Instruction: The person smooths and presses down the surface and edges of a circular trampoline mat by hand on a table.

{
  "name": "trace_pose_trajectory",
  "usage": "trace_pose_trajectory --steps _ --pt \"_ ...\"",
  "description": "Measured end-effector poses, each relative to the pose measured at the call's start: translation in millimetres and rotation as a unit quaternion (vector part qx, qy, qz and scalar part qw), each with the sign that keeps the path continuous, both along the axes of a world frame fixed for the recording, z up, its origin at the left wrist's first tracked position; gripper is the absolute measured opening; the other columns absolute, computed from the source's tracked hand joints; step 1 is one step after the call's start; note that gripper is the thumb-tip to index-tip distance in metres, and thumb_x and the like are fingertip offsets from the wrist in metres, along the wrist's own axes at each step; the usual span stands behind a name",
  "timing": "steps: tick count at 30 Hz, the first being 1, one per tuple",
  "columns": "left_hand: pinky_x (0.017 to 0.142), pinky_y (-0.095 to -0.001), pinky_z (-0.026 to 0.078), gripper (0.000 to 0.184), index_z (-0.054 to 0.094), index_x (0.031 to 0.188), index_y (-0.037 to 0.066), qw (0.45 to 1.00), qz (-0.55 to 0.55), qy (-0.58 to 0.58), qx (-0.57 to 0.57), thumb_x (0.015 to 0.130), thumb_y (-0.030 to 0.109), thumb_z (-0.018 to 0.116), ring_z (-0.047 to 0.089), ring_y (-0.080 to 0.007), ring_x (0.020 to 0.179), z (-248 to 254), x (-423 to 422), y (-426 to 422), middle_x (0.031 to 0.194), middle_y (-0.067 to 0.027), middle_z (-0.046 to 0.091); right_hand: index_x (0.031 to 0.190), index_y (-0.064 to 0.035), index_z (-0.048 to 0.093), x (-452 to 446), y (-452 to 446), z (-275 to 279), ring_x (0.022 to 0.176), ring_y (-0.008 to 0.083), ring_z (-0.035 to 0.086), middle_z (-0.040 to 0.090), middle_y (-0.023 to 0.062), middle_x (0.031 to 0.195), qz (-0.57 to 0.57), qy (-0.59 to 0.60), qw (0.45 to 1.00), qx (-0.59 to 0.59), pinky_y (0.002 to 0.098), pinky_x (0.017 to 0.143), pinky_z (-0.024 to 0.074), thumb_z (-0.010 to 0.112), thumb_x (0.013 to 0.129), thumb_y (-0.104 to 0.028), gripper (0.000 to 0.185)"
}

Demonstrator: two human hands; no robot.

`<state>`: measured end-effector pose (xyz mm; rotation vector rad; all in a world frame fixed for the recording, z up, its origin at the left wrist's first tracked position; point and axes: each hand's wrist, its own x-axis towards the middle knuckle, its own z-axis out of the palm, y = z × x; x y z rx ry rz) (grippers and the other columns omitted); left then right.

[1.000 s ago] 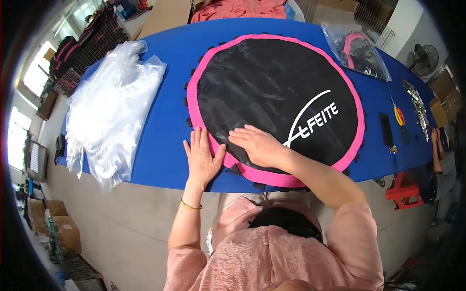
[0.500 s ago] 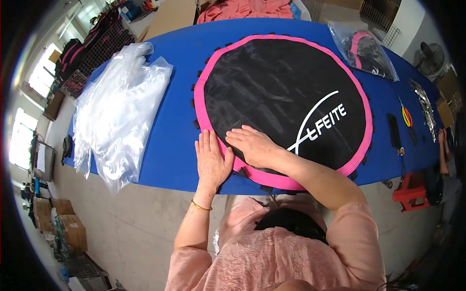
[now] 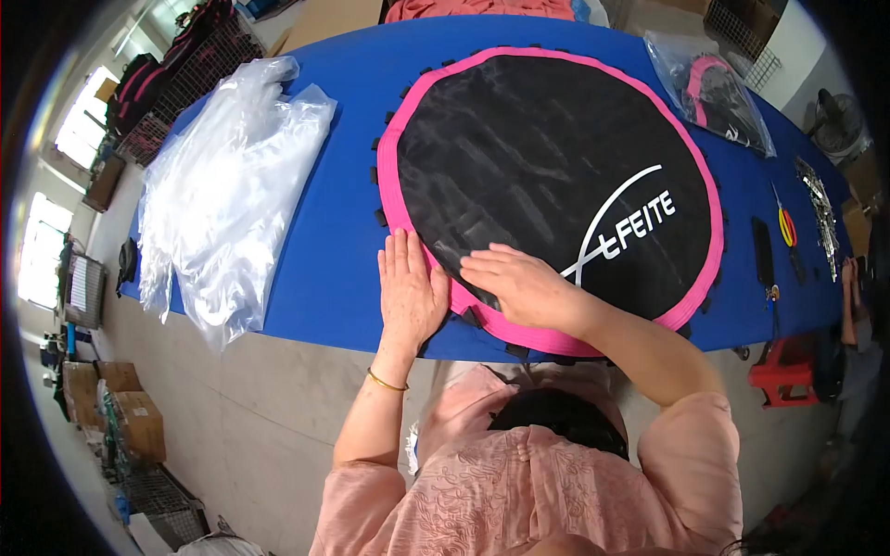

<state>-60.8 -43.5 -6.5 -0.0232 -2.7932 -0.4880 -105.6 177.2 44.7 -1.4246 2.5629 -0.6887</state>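
Observation:
A round black trampoline mat [image 3: 528, 157] lies flat on the blue table, with a pink border, small black loops around its edge and white "FEITE" lettering. My left hand [image 3: 411, 289] rests flat on the pink border at the near left, fingers stretched out and pointing away from me. Close beside it, my right hand [image 3: 524, 287] lies palm down on the black fabric, its fingers extended toward the left. Neither hand grips anything. Part of the near-left border is hidden beneath my hands.
Clear plastic bags [image 3: 232, 195] are piled on the left of the blue table [image 3: 320, 296]. A bagged pink-and-black item [image 3: 714, 97] lies at the far right. Yellow-and-red-handled scissors [image 3: 787, 227], a black phone-like object [image 3: 762, 252] and a red stool [image 3: 788, 375] are at the right.
My right hand has slid slightly right over the mat, away from my left hand. My left hand stays on the border. The whole view has shifted a little.

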Motion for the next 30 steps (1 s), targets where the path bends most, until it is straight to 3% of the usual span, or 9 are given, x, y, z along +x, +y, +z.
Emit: trace_pose_trajectory --steps 2,7,16,20,30 --pt "0.128 -0.0546 0.021 0.068 0.038 0.153 -0.009 1.000 -0.001 0.000 0.000 0.099 0.027 0.055 0.031 -0.0454 0.153 -1 1 0 0.161 -0.0315 0.037 0.136 -0.0015 0.065 14 20 -15 0.139 0.0286 0.055 0.062 0.0156 0.146 0.019 0.048 0.998 -0.039 0.0461 0.123 0.0369 0.059 0.086 0.001 0.051" --pt "0.127 -0.0548 0.022 0.067 0.039 0.153 -0.009 1.000 -0.002 0.007 -0.005 0.099 0.026 0.055 0.032 -0.0456 0.152 0 1 0 0.160 -0.0315 0.038 0.135 0.0012 0.066 33 28 -8 0.140 0.0294 0.055 0.061 0.0171 0.146 0.014 0.034 0.998 -0.048 0.0460 0.123 0.0368 0.058 0.084 0.002 0.051" --pt "0.127 -0.0547 0.023 0.066 0.039 0.153 -0.009 1.000 0.005 -0.003 -0.005 0.098 0.026 0.055 0.033 -0.0453 0.152 2 0 1 0.160 -0.0319 0.039 0.132 0.0036 0.065 -14 -23 2 0.140 0.0314 0.054 0.061 0.0185 0.145 0.005 0.040 0.999 0.003 0.0453 0.121 0.0382 0.059 0.087 0.000 0.046" --pt "0.127 -0.0541 0.022 0.067 0.040 0.153 -0.009 1.000 -0.002 -0.003 -0.007 0.098 0.026 0.054 0.033 -0.0453 0.152 1 0 0 0.160 -0.0318 0.039 0.132 0.0042 0.064 -32 -49 -31 0.140 0.0319 0.054 0.061 0.0192 0.145 -0.024 0.077 0.995 -0.057 0.0452 0.121 0.0383 0.058 0.088 -0.001 0.044" --pt "0.128 -0.0538 0.021 0.062 0.039 0.154 -0.009 1.000 -0.003 -0.009 0.013 0.102 0.023 0.049 0.031 -0.0451 0.153 4 2 0 0.161 -0.0314 0.036 0.133 0.0034 0.064 -11 -26 14 0.141 0.0313 0.053 0.060 0.0189 0.146 -0.004 0.000 0.999 0.034 0.0439 0.122 0.0379 0.056 0.090 0.001 0.044"
